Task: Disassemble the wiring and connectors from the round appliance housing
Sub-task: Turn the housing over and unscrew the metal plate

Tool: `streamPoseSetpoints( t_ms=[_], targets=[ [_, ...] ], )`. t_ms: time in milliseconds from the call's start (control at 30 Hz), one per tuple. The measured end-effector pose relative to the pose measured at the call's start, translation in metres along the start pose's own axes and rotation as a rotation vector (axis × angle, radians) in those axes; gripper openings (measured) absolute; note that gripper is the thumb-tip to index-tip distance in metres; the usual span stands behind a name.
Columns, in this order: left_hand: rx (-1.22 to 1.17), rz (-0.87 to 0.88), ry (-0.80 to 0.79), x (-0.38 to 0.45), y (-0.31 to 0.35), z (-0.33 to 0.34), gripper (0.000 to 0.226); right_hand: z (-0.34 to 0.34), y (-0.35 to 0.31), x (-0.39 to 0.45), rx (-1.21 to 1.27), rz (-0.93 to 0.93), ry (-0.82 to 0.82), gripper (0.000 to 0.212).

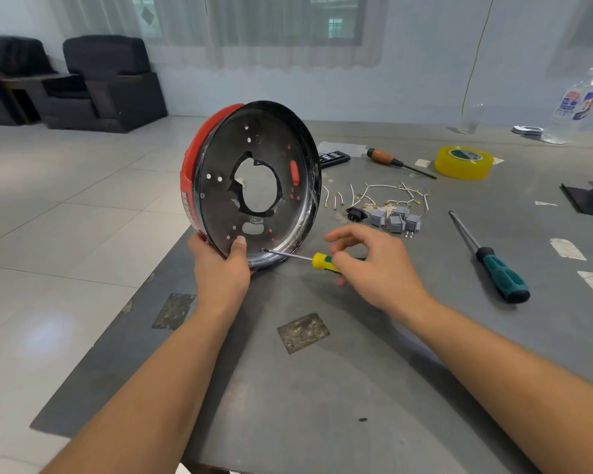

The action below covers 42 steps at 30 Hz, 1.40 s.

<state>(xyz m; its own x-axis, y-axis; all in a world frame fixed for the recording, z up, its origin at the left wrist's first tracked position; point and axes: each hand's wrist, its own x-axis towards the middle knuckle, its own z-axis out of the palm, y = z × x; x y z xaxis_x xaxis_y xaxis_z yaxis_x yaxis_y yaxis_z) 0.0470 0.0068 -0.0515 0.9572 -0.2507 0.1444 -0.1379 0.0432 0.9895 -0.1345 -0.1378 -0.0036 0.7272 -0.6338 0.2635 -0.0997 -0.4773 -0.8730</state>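
Note:
The round housing (220, 200), red outside and dark metal inside with a large ragged centre hole, stands on its edge at the table's left side. My left hand (221, 265) grips its lower rim, thumb on the inner face. My right hand (374, 265) holds a small screwdriver (322, 261) with a yellow and green handle; its tip touches the inner wall near the bottom rim. Loose white wires (380, 196) with brass terminals, several grey connectors (396, 220) and a black socket (356, 213) lie on the table behind my right hand.
A grey table (322, 371) carries a large teal-handled screwdriver (490, 258), a wooden-handled screwdriver (396, 162), a yellow tape roll (463, 163), a black remote (334, 156) and a plastic bottle (577, 104). Black armchairs (107, 80) stand on the tiled floor at left.

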Motion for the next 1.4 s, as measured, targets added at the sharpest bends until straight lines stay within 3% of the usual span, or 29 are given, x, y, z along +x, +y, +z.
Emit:
streamPoseSetpoints(
  t_ms=[133,333,400,467,567,633,700,767,867,933,1067,1133,1200,1400],
  targets=[
    [-0.024,-0.021,0.017,0.001,-0.001,0.0,0.052,-0.003,-0.006,0.0,0.428,0.308,0.004,0.019],
    [-0.044,-0.032,0.038,0.004,-0.002,-0.001,0.052,-0.013,0.007,-0.001,0.827,0.498,-0.027,0.019],
    [-0.056,-0.043,0.041,0.005,-0.002,-0.001,0.053,-0.009,0.008,0.0,0.685,0.517,-0.029,0.029],
    [-0.077,-0.051,0.044,0.007,-0.003,-0.001,0.054,-0.007,0.009,0.002,0.289,0.414,-0.001,0.042],
    [-0.09,-0.062,0.043,0.008,-0.003,-0.002,0.055,-0.011,0.014,0.005,-0.123,0.047,0.064,0.027],
    [-0.087,-0.057,0.049,0.008,-0.003,-0.001,0.055,-0.018,0.015,0.004,-0.299,-0.259,-0.015,0.01],
    [-0.101,-0.053,0.067,0.008,-0.002,-0.001,0.054,-0.022,0.019,0.002,-0.372,-0.48,-0.062,0.024],
    [-0.122,-0.053,0.078,0.007,-0.003,0.0,0.051,-0.023,0.019,0.0,-0.268,-0.448,-0.019,0.032],
    [-0.107,-0.049,0.065,0.006,-0.004,0.0,0.052,-0.017,0.013,-0.002,0.015,-0.175,-0.036,0.037],
    [-0.095,-0.047,0.056,0.006,-0.003,0.0,0.054,-0.01,0.009,-0.002,-0.052,-0.119,0.034,0.03],
    [-0.099,-0.057,0.061,0.007,-0.006,0.0,0.043,-0.009,0.006,0.004,-0.295,-0.211,0.164,0.028],
    [-0.091,-0.062,0.065,0.007,-0.006,0.001,0.041,-0.012,0.007,0.004,-0.221,-0.267,0.095,0.016],
    [-0.081,-0.058,0.069,0.007,-0.005,0.001,0.042,-0.014,0.008,0.003,-0.216,-0.318,0.037,0.033],
    [-0.074,-0.066,0.061,0.005,-0.002,0.001,0.057,-0.017,0.012,0.007,-0.237,-0.257,0.102,0.028]
  ],
)
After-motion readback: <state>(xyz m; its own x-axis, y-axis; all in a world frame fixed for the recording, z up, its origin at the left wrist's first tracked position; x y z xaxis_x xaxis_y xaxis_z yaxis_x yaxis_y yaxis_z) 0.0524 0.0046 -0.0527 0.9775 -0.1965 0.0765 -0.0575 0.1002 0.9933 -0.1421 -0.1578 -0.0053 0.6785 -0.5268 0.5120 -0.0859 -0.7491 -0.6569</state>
